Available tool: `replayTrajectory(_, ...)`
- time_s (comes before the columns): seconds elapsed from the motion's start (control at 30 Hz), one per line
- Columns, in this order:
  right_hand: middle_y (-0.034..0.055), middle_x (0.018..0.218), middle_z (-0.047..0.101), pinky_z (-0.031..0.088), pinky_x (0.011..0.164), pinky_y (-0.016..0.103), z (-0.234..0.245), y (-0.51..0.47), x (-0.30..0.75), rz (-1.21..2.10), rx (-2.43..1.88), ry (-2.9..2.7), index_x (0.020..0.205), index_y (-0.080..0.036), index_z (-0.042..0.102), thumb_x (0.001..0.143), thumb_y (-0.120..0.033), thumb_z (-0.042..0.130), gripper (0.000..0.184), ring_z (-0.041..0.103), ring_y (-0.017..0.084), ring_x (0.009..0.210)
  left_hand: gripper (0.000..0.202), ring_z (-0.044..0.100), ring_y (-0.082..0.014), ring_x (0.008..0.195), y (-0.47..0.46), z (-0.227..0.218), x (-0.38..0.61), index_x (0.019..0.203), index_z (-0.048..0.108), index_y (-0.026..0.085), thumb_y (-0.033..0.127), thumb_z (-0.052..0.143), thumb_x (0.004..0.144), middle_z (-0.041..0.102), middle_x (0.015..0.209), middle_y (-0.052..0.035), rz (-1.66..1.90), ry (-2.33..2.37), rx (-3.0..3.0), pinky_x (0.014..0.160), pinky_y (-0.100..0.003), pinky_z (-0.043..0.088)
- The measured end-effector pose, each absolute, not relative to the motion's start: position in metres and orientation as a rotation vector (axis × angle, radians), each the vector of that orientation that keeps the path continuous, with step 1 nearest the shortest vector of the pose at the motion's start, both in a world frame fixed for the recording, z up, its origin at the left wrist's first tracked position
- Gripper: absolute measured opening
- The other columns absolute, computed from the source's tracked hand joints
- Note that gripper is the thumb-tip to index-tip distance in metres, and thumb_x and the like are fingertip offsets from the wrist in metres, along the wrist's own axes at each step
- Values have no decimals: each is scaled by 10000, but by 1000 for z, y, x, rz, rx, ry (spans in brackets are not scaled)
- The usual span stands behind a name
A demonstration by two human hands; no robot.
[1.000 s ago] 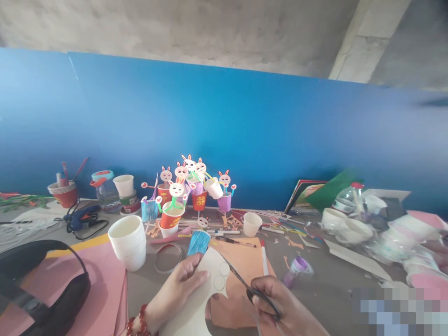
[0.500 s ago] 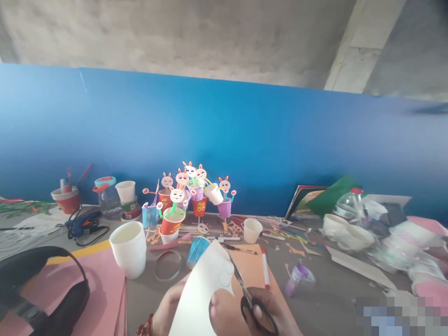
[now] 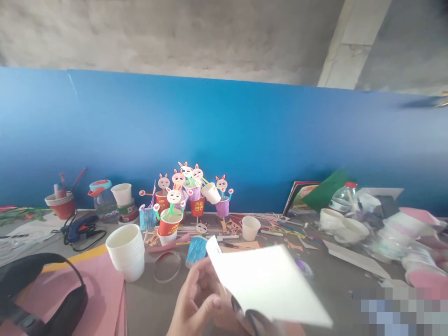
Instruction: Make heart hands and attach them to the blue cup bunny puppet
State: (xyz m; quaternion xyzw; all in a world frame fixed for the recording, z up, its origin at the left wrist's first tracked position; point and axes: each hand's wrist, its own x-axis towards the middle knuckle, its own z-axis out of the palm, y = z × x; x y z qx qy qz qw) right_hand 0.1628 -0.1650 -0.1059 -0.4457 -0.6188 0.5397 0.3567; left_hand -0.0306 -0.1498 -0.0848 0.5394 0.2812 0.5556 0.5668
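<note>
A sheet of white paper [image 3: 266, 280] is held up in front of me, its narrow left end curling upward. At its left edge is my left hand [image 3: 196, 298], fingers curved and thumb apart, with a gap between them; the fingertips are close to the paper. My right hand [image 3: 261, 324], mostly hidden under the sheet and blurred, is closed on black-handled scissors [image 3: 250, 315]. The blades are hidden. Beyond my hands lies a blue-coloured cup [image 3: 196, 251], and left of it a tape ring [image 3: 167, 267].
A stack of white cups [image 3: 126, 252] stands left, by pink paper [image 3: 101, 289] and black headphones [image 3: 66, 303]. Rabbit-faced cup figures [image 3: 171, 219] stand at the back, with a lone white cup [image 3: 250, 228] to their right. Bagged cups [image 3: 402, 242] crowd the right side.
The white paper has turned and tipped rightward, now covering the scissors' blades and most of my right hand. My left hand has come out from behind the sheet to its left edge.
</note>
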Motion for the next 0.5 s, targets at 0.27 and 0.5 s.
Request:
replayTrajectory(0.27,-22,637,615,425,542,253,-118,-162,150,1270,-1334,-1612,698,-213,618,848,-448,701,291,562,155,625,477,611,-175,703,-155,-78,-23,1265,361,230,225,621,865,645,926,-39,1413,983,1509,693,-321,483)
replayTrajectory(0.5,-6,565,552,363,538,280,-111,-165,148,1109,-1440,-1597,602,-238,593,780,-439,673,280,511,183,607,769,595,-191,726,-156,-74,-20,1264,322,258,199,820,681,625,907,-6,1468,1137,1543,736,-336,492)
